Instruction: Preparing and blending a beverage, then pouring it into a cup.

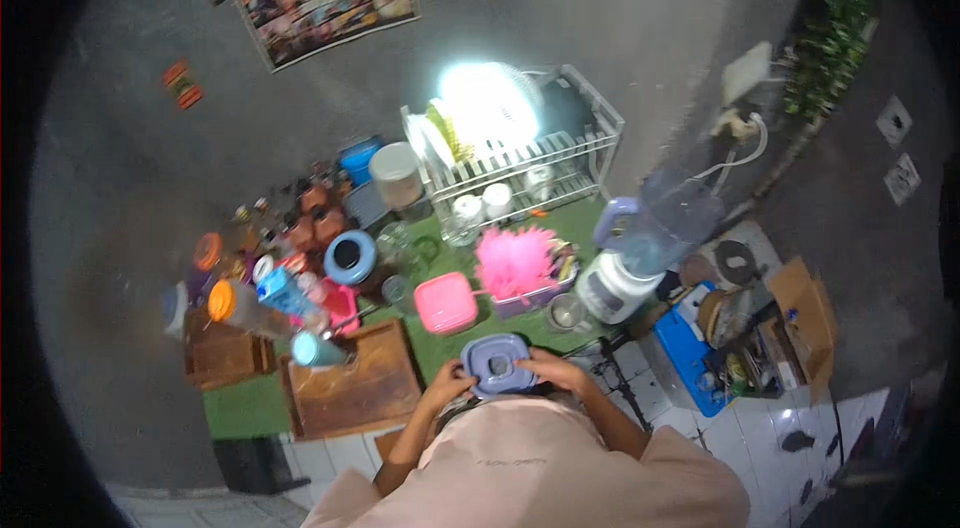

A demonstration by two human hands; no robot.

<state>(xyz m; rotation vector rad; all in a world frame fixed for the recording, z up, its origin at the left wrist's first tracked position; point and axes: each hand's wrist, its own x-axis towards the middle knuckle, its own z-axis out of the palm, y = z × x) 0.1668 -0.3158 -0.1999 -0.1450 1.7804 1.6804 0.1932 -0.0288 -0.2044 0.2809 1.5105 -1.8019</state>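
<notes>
Close to my body I hold a square food container with a blue-purple lid (491, 363). My left hand (448, 384) grips its left side, and my right hand (555, 369) grips its right edge with the thumb over the lid. The container's lower part is mostly hidden beneath the lid and my hands. Just beyond it, a pink lidded plastic box (445, 303) stands on the green table cover (442, 352). Past the right hand is a clear cup (566, 313), beside a purple basket (529, 303) with a fluffy pink duster (516, 262) on top.
A blender (624, 280) stands right of the basket. Behind is a metal dish rack (525, 172) with plates and cups, under bright glare. At left are a wooden tray (356, 385), a turquoise-lidded tumbler (315, 349) and an orange-capped bottle (244, 307). A blue tray (679, 337) holds utensils at right.
</notes>
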